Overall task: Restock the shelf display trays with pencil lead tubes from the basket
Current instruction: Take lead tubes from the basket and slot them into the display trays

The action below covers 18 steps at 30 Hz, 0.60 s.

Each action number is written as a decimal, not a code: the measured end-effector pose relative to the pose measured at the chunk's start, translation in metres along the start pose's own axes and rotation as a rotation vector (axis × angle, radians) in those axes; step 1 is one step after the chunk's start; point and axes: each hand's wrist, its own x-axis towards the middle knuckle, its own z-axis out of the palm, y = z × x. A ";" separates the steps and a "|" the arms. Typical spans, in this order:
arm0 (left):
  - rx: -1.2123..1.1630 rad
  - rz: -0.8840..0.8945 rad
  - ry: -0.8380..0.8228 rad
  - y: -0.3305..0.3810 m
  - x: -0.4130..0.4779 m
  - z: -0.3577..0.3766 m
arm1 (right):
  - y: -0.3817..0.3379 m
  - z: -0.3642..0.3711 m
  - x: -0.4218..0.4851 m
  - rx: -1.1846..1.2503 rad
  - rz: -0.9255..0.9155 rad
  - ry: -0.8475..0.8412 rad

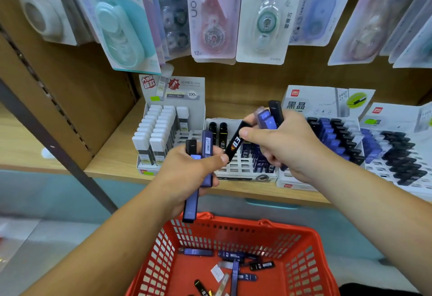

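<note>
**Desk:** What is the left hand doing?

**Me:** On my feed the left hand (187,169) is curled round several lead tubes. A blue tube (190,202) hangs out below the fist, over the far rim of the basket. A purple tube (207,143) and a black-capped tube (191,145) stand up out of the top. Its thumb tip touches the lower end of a slanted black tube (234,145) marked 0.3.

**Desk:** And the right?

**Me:** The right hand (285,146) grips its own clutch: purple tubes (265,118) and a dark tube (276,111) poke up above the fingers. Its thumb presses on the upper part of that same slanted black tube, so the tube spans both hands.

**Desk:** Where is the stock?

**Me:** Loose tubes (233,263) lie scattered on the floor of the red basket (161,260), directly below the hands. Just behind the hands, on the wooden shelf (112,160), sits the middle tray (233,167) with open slots in its front rows. The white-capped tray (159,136) is beside it on the left, and the blue-and-black tray (336,136) on the right. Correction tape packs (212,15) hang above.
</note>
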 end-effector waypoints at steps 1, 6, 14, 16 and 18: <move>-0.004 -0.007 0.004 0.000 0.001 -0.003 | 0.001 0.003 0.000 0.002 0.001 -0.001; -0.189 0.043 0.097 0.009 0.010 -0.018 | 0.000 0.007 0.002 -0.095 0.017 -0.066; -0.025 0.155 0.049 0.013 0.012 -0.014 | -0.003 0.024 -0.003 -0.274 -0.079 -0.193; -0.059 0.158 0.097 0.012 0.014 -0.013 | -0.003 0.024 0.001 -0.277 -0.130 -0.202; -0.113 0.117 0.134 0.010 0.014 -0.016 | -0.003 0.021 0.007 -0.267 -0.156 -0.178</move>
